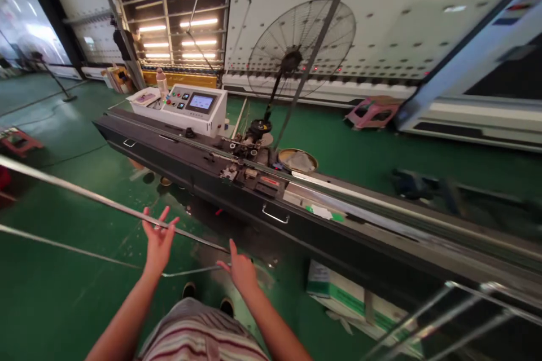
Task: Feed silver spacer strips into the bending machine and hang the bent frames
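**Head view: two hands at a long metal strip**

Head view, looking down past a striped shirt [203, 333] to a green floor [55, 282]. The left hand [157, 240] is raised with its fingers spread wide and the palm turned inward; its fingertips sit right at a thin metal strip [84, 194], touching or nearly so, with nothing clasped. The strip's long axis runs from far out to the left of that hand, rising toward the left edge, down past the fingers and on toward the right hand [240, 268], ending just above and beside it. The right hand is also open, fingers loosely extended and pointing up-left, palm down; whether it touches the strip's end cannot be told. A second, thinner strip [63, 247] lies lower, running left of the left hand's wrist and curving in below the right hand.

Beyond both hands, a long black machine bed [237, 194] crosses diagonally from upper left to lower right. On its far end, up and away from the left hand, stands a white control box [197, 107]. A standing fan [301, 48] rises behind it.
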`<state>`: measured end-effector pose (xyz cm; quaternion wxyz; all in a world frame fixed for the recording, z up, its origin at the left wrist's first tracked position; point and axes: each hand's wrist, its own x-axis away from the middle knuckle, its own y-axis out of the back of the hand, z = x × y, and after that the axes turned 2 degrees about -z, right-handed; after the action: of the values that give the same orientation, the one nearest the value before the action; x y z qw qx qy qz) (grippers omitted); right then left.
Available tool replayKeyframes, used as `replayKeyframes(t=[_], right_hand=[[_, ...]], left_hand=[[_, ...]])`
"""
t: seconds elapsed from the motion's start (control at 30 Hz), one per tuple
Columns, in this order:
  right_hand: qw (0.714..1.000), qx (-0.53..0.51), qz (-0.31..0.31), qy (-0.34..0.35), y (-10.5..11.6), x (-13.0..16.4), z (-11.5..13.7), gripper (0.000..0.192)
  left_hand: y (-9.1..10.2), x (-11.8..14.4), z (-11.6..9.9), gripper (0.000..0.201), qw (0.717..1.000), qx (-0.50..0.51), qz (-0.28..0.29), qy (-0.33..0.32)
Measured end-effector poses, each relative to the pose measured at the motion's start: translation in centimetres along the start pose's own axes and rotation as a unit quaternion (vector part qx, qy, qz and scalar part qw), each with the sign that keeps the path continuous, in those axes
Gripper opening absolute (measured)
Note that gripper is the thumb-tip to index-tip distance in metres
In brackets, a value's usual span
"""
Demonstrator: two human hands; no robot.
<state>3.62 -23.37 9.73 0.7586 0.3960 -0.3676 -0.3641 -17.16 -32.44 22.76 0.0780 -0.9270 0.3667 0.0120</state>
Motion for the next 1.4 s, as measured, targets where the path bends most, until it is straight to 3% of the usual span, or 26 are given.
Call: replayKeyframes(t=[0.07, 0.13, 0.23, 0.3, 0.4, 0.5, 0.6, 0.73, 0.9, 1.07, 1.13, 1.2, 1.27, 1.4], right_hand=[[0.997, -0.049, -0.033, 0.043, 1.1, -0.1, 1.0, 0.072], [0.980, -0.148, -0.110, 0.080, 2.8, -0.5, 1.4, 0.055], [0.906, -0.304, -0.288, 0.061, 5.6, -2.2, 1.0, 0.042], [0.849, -0.401, -0.341, 0.043, 7.3, -3.6, 0.7, 0.042], [0.791, -0.545, -0.265, 0.086, 9.3, -5.4, 1.2, 0.046], [0.743, -0.618, -0.189, 0.171, 11.0, -6.4, 2.6, 0.050], [0.717, -0.640, -0.169, 0.219, 12.5, -6.7, 3.7, 0.049], [0.689, -0.672, -0.140, 0.231, 13.5, -6.4, 4.5, 0.042], [0.650, -0.710, -0.117, 0.246, 14.0, -5.3, 5.1, 0.039], [0.624, -0.714, -0.152, 0.279, 15.1, -4.6, 5.3, 0.017], [0.610, -0.725, -0.160, 0.276, 15.7, -4.3, 5.4, 0.022], [0.600, -0.741, -0.144, 0.264, 16.4, -3.8, 5.5, 0.041], [0.606, -0.747, -0.123, 0.244, 17.2, -3.1, 5.7, 0.054], [0.651, -0.723, -0.116, 0.200, 18.5, -1.8, 5.8, 0.037]], left_hand=[[3.6, -1.2, -1.0, 0.096, 0.999, 0.018, -0.043, 0.003], [7.0, -2.7, -2.4, 0.095, 0.997, 0.033, -0.074, -0.004], [11.2, -5.3, -4.3, 0.094, 0.995, 0.045, -0.089, -0.031], [13.1, -6.6, -5.1, 0.089, 0.994, 0.055, -0.087, -0.048], [14.7, -7.8, -5.8, 0.079, 0.991, 0.081, -0.090, -0.054], [15.6, -8.7, -5.9, 0.078, 0.987, 0.105, -0.115, -0.035], [16.7, -9.5, -5.7, 0.080, 0.980, 0.128, -0.148, -0.028], [18.1, -10.5, -5.7, 0.084, 0.975, 0.143, -0.171, -0.019], [18.7, -11.1, -6.7, 0.049, 0.971, 0.184, -0.151, 0.027], [17.2, -11.2, -8.7, 0.060, 0.980, 0.187, -0.025, 0.060], [16.0, -11.1, -9.4, 0.060, 0.981, 0.172, -0.039, 0.082], [14.7, -10.8, -10.0, 0.055, 0.984, 0.138, -0.059, 0.096], [13.5, -10.3, -10.5, 0.049, 0.990, 0.092, -0.034, 0.099], [12.0, -9.0, -10.8, 0.044, 0.994, 0.047, 0.035, 0.094]])
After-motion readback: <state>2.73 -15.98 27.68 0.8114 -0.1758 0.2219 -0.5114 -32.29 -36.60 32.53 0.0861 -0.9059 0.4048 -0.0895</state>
